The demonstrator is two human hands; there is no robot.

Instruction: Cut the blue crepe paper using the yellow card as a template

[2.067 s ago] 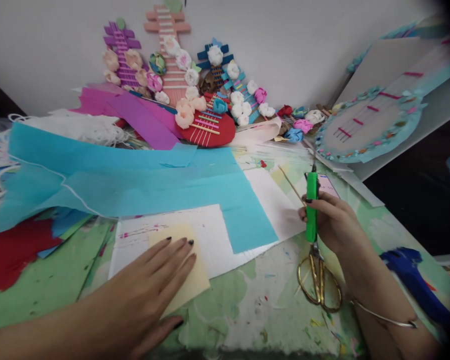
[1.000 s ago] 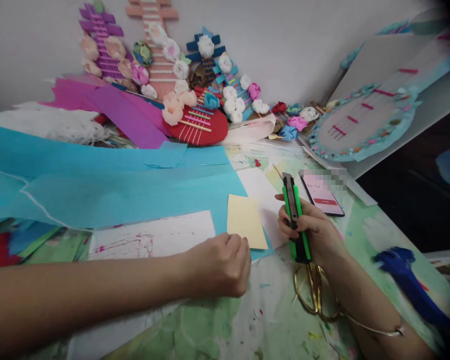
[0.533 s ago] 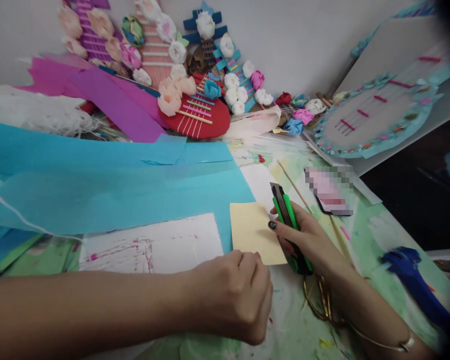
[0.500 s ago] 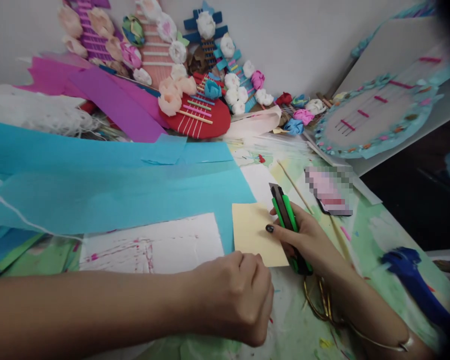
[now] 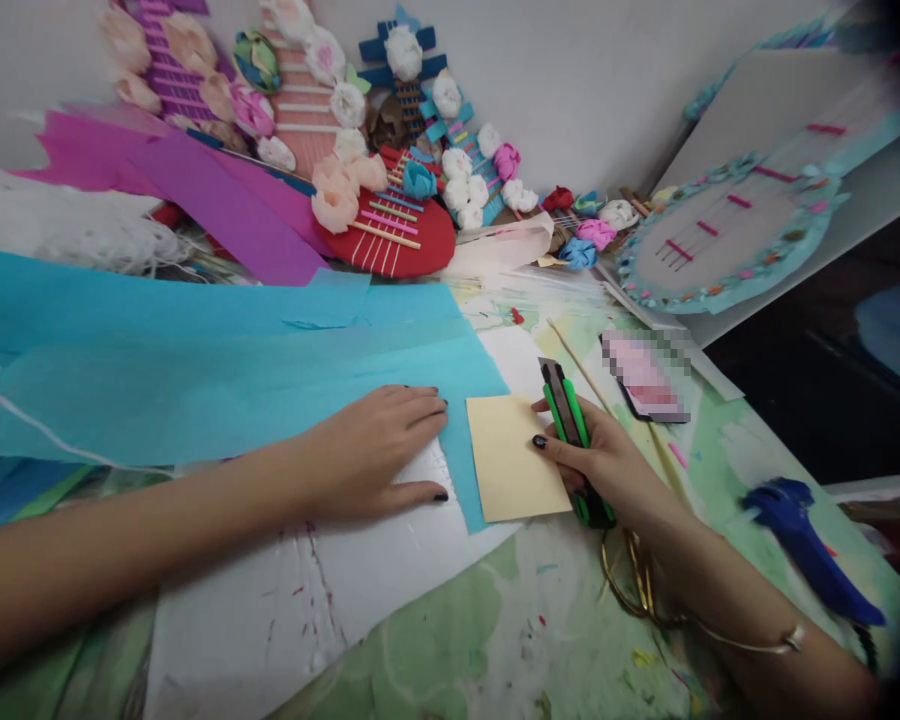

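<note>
My left hand [image 5: 382, 450] lies palm down with its fingers stretched out, over the edge of a blue paper sheet [image 5: 270, 380] and a white board [image 5: 225, 630] with reddish marks. My right hand [image 5: 607, 455] is closed around a green and black utility knife [image 5: 566, 410], its blade tip pointing away from me. A pale yellow square of paper [image 5: 514, 455] sits between the hands, its right edge at my right fingers. Whether those fingers also grip the paper, I cannot tell. Gold-handled scissors [image 5: 634, 585] lie beneath my right wrist.
A blue glue gun [image 5: 810, 550] rests at the right. Beyond my right hand are a phone [image 5: 645, 375] and a thin stick [image 5: 585, 365]. Decorated craft pieces with paper flowers, including a red oval one [image 5: 420, 250], lean along the wall beside purple paper [image 5: 217, 200].
My left hand has gone from a fist near the front to lying flat, farther away and to the left. More of the white board shows. My right hand still holds the utility knife.
</note>
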